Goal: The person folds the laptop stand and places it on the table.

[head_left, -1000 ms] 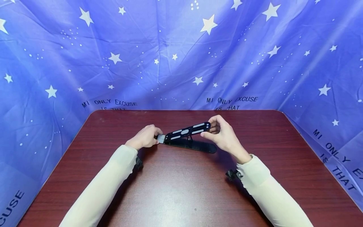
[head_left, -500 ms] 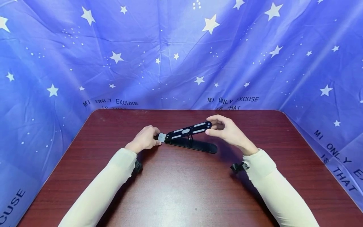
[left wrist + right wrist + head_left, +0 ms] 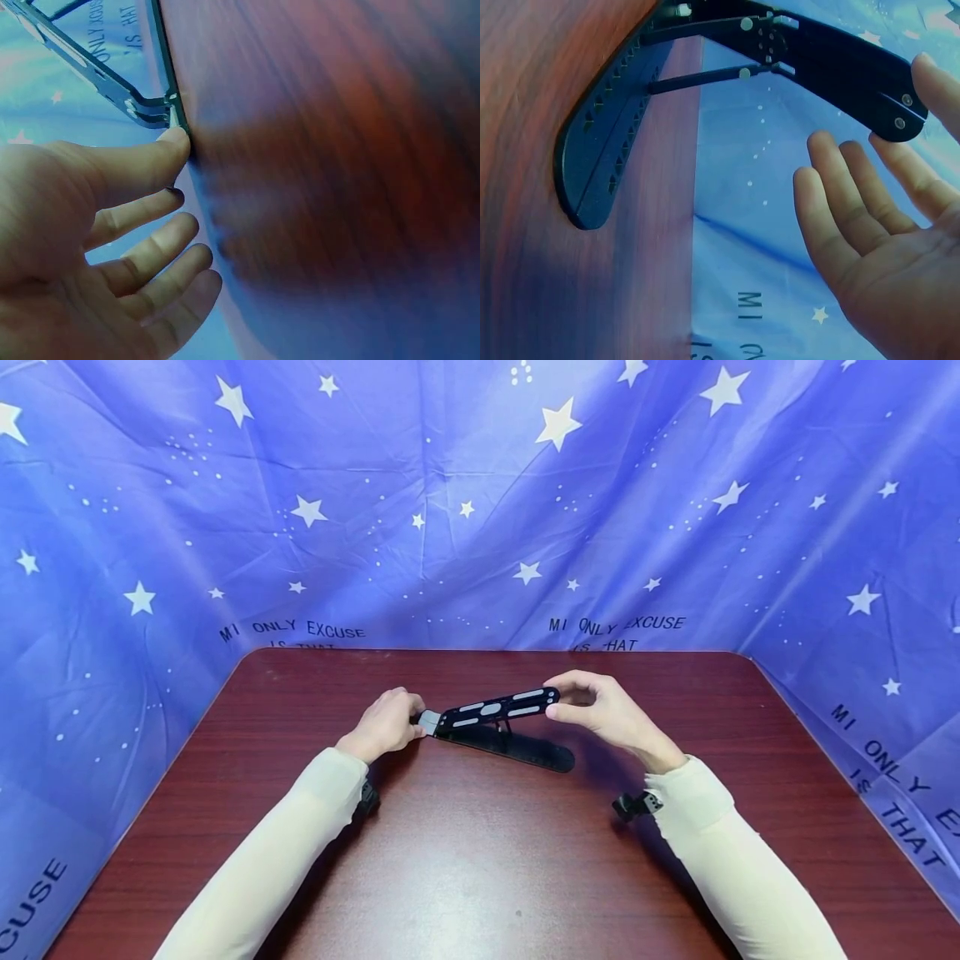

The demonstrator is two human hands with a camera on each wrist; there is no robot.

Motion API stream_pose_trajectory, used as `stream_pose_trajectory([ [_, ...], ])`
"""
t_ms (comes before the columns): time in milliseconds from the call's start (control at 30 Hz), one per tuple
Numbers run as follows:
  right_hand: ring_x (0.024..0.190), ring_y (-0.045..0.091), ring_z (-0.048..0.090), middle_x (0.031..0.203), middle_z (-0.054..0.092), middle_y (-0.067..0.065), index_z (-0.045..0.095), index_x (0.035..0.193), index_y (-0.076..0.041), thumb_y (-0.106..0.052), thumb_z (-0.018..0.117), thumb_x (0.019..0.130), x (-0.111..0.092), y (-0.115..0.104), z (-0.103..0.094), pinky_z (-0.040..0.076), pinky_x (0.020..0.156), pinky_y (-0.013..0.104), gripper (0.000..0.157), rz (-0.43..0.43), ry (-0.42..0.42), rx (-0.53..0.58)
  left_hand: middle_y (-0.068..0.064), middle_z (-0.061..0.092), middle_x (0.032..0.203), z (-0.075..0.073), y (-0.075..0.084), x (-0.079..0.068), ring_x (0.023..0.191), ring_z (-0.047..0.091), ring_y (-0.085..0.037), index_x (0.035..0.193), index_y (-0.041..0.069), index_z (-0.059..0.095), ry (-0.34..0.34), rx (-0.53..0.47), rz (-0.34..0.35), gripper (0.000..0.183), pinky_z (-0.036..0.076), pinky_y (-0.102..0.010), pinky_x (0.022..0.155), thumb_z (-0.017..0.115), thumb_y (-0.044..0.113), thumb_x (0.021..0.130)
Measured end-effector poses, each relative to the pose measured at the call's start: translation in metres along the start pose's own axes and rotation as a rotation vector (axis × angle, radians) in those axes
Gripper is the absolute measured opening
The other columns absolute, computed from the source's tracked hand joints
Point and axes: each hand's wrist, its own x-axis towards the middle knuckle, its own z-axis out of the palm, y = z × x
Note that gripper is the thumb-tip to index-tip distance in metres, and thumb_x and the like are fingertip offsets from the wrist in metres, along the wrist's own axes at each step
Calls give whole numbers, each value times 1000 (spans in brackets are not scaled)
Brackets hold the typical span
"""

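With my left hand [image 3: 382, 724] I pinch the grey end [image 3: 429, 722] of a black folding stand [image 3: 491, 708], its lower plate [image 3: 536, 750] lying on the counter [image 3: 465, 860]. My right hand [image 3: 611, 710] pinches the raised upper arm's tip [image 3: 900, 120] between thumb and forefinger, other fingers spread.

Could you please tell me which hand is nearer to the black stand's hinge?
The left hand: it pinches the stand beside the hinge. The right hand is farther, at the raised plate's far tip.
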Motion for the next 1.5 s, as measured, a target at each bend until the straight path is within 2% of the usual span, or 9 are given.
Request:
stream_pose_trajectory([
  [200,83,35,59,91,61,20,57,109,4,-8,71,76,-6,-5,9,49,67,26,38,-4,11,18,-3,53,84,0,-1,6,85,49,-23,100,10,66,14,14,24,30,42,-36,75,74,19,72],
  [633,83,37,59,88,62,20,54,103,6,-4,72,74,-19,-16,32,50,67,28,36,24,53,62,-5,57,88,2,-4,19,85,50,-21,104,11,67,1,30,79,31,43,-36,78,72,17,74],
  [1033,81,36,60,86,63,18,52,97,7,-1,72,72,-23,-21,45,50,67,28,34,28,59,106,-4,62,80,2,-5,29,80,49,-19,100,11,69,16,58,189,28,42,-34,75,69,10,72],
  [1167,83,37,59,90,61,19,51,100,8,-3,72,73,-23,-21,43,50,69,29,36,34,38,95,-6,61,86,2,-5,28,83,50,-19,107,12,66,-3,49,155,32,43,-34,76,70,13,75],
  [1300,88,36,58,98,59,18,54,106,4,-8,70,76,-22,-20,33,50,72,30,37,40,-3,41,-7,59,93,3,-4,24,87,51,-19,112,12,63,-37,-7,73,38,42,-34,79,71,21,76],
  [1400,90,36,57,99,60,18,56,110,2,-10,69,78,-19,-16,24,49,73,31,36,33,-50,31,-8,60,94,2,-2,20,88,52,-20,110,8,63,-47,-70,43,40,42,-35,80,73,24,74],
  [1500,89,32,59,97,61,18,58,110,-1,-11,69,79,-15,-1,18,49,73,33,34,7,-103,73,-8,63,91,1,0,16,86,51,-19,105,7,65,-44,-114,45,40,41,-35,79,74,28,73],
])
